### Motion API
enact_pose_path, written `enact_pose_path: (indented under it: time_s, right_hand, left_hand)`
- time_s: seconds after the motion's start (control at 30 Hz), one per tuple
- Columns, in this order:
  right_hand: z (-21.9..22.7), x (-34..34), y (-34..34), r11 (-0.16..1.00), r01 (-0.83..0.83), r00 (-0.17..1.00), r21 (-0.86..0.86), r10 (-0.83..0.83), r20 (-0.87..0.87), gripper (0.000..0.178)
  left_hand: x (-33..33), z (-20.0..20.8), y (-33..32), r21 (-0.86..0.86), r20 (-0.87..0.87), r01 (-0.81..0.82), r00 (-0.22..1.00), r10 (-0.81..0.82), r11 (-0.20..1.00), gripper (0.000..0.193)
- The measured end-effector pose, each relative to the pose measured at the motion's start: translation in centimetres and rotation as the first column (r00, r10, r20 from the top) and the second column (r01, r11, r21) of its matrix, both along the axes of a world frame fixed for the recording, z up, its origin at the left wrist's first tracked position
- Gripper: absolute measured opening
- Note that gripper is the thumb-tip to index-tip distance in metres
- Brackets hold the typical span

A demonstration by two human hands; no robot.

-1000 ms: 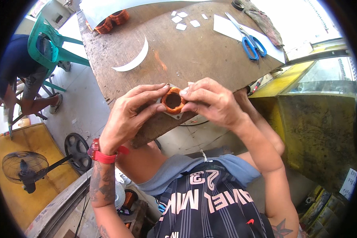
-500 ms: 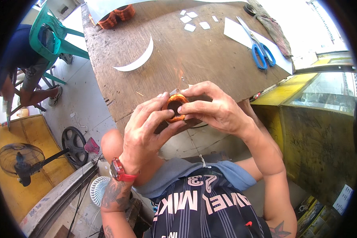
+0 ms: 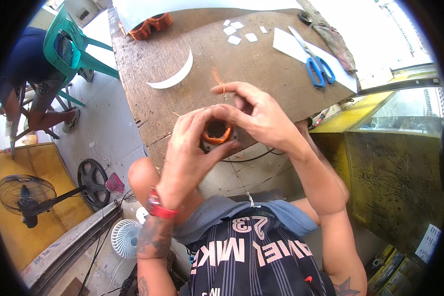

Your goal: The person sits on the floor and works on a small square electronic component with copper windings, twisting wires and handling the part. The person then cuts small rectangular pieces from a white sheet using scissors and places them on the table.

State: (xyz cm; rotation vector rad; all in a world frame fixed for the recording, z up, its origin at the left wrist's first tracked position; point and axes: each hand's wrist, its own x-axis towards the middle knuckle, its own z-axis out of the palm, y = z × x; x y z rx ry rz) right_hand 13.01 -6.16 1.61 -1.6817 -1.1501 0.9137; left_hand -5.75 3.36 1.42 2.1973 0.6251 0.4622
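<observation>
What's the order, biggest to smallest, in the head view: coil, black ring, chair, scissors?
Largest to smallest, as they look:
Chair
Scissors
Coil, partly covered
Black ring

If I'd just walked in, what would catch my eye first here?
Probably the orange coil near the centre, in the grip of the left hand. Next, the white crescent on the wooden table, left of centre, and the blue-handled scissors toward the table's right side.
</observation>
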Motion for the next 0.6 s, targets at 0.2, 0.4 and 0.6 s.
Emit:
enact_pose_path:
  time_s: [0.2, 0.4, 0.6]
  right_hand:
    - [0.5, 0.2, -0.2, 0.987, 0.102, 0.942, 0.128, -0.054, -0.331, 0.027]
    - [0.8, 1.0, -1.3, 0.939, 0.245, 0.954, 0.242, -0.189, -0.231, 0.029]
    - [0.8, 1.2, -3.8, 0.915, 0.313, 0.931, 0.254, -0.242, -0.274, 0.034]
  left_hand:
    - [-0.2, -0.5, 0.3, 0.089, 0.124, 0.043, 0.991, -0.054, 0.995, 0.059]
    - [1.5, -2.5, 0.0, 0.105, 0.081, 0.036, 0.996, -0.044, 0.994, 0.038]
    - [-1.9, -0.2, 0.8, 0.044, 0.076, 0.01, 0.997, -0.014, 0.999, 0.077]
